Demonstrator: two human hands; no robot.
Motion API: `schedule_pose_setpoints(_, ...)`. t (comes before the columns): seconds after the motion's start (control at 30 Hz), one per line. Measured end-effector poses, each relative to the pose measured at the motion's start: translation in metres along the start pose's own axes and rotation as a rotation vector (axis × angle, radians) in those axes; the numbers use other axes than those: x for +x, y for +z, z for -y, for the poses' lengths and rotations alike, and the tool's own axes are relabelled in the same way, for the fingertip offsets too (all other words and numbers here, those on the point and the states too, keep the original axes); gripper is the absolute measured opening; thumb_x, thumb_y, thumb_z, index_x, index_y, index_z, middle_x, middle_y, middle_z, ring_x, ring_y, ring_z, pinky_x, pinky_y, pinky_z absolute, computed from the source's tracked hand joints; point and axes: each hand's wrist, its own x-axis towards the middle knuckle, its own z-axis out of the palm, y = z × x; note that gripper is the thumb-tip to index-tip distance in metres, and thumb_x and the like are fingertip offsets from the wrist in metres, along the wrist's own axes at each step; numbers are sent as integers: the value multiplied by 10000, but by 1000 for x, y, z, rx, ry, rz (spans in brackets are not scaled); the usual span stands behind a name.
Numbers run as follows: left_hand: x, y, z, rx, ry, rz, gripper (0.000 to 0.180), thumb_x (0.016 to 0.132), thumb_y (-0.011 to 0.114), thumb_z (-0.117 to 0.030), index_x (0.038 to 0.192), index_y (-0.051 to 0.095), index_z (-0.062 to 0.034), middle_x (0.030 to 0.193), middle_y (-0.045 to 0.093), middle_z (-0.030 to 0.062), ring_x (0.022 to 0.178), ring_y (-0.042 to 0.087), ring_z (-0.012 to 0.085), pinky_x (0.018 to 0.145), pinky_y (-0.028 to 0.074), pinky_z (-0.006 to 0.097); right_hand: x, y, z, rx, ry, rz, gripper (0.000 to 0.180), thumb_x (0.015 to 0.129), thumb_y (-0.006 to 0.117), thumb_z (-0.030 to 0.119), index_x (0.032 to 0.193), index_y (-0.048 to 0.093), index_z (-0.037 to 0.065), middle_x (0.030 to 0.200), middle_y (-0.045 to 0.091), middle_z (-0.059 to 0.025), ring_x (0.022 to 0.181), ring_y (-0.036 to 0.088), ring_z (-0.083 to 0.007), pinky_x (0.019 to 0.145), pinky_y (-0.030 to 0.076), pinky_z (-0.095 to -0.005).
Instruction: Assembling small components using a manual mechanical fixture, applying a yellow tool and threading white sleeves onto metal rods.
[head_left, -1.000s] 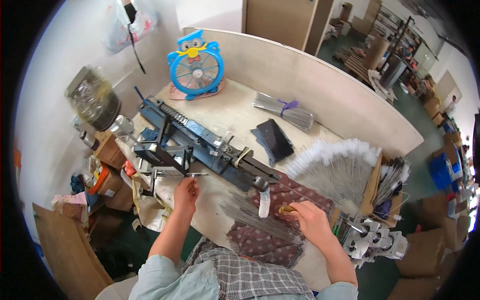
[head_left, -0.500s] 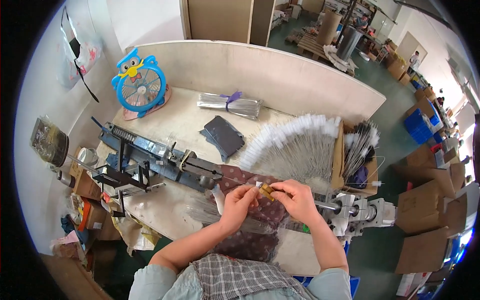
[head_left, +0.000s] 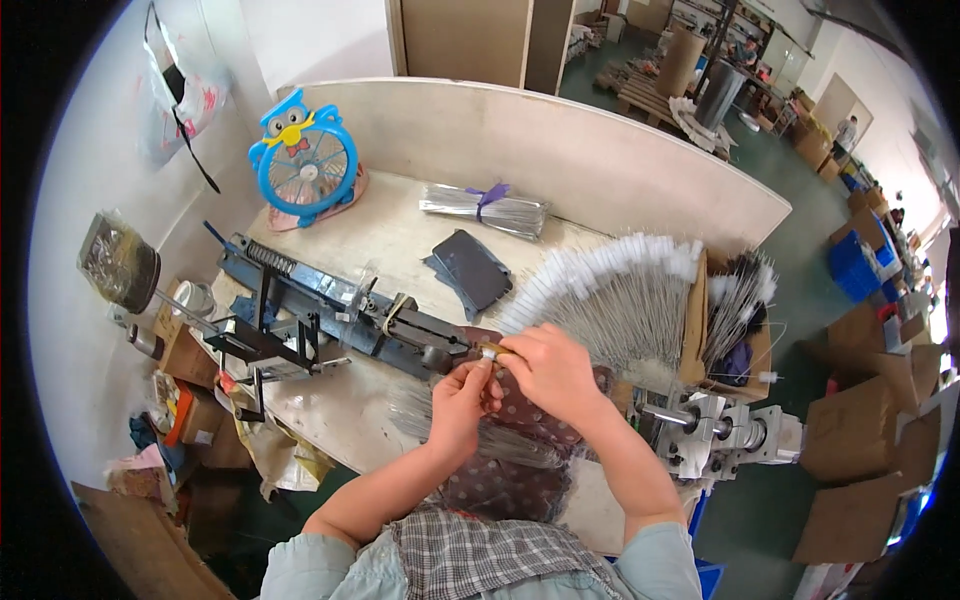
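Note:
My right hand [head_left: 555, 372] is closed on a small brass-coloured fitting [head_left: 495, 349], its fingers covering most of it. Just below, my left hand [head_left: 460, 405] is pinched shut with its fingertips at a tiny white piece [head_left: 488, 356]; whether it grips that piece or a thin wire is too small to tell. Both hands are at the right end of a long metal bench jig [head_left: 400, 325], over a brown polka-dot cloth [head_left: 510, 485]. Thin metal wires [head_left: 410, 415] lie beside my left wrist.
Many white-tipped wire brushes [head_left: 610, 290] fan out behind my right hand, next to a cardboard box [head_left: 695, 325] of more brushes. A shaft machine [head_left: 720, 430] stands at right. Farther back are a tied wire bundle [head_left: 485, 208], a dark flat pad [head_left: 470, 270] and a blue fan [head_left: 307, 170].
Both hands have moved toward the jig's right end. My right hand has brought the brass-coloured fitting over from the shaft side and now reaches across above the left fingertips. The view has shifted slightly.

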Motion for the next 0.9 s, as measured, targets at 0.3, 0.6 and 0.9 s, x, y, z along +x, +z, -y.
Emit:
schedule_pose_setpoints(0.3, 3, -3, -5, -44, -77, 132, 438, 983, 372, -421, 1074, 549, -31, 911, 627, 76, 827, 606, 161, 751, 466, 296, -1, -3, 6, 141, 234, 144, 225, 784, 656, 229, 935, 688, 65, 828, 662, -95, 811, 594, -278, 702, 480, -362)
schedule_pose_setpoints(0.6, 0, -2, 5, -309, -17, 110, 306, 992, 376, -307, 1045, 536, -52, 1011, 596, 55, 935, 576, 165, 863, 440, 356, -10, 15, 38, -153, 67, -180, 309, 679, 734, 188, 965, 679, 84, 909, 637, -28, 888, 576, -231, 737, 469, -356)
schedule_pose_setpoints(0.9, 2, 4, 14, -326, 80, 27, 110, 921, 520, -95, 973, 572, -14, 960, 620, 50, 846, 606, 121, 774, 483, 272, -20, 4, 22, -153, -44, -212, 243, 691, 726, 165, 933, 709, 166, 921, 625, 12, 893, 565, -201, 728, 462, -344)
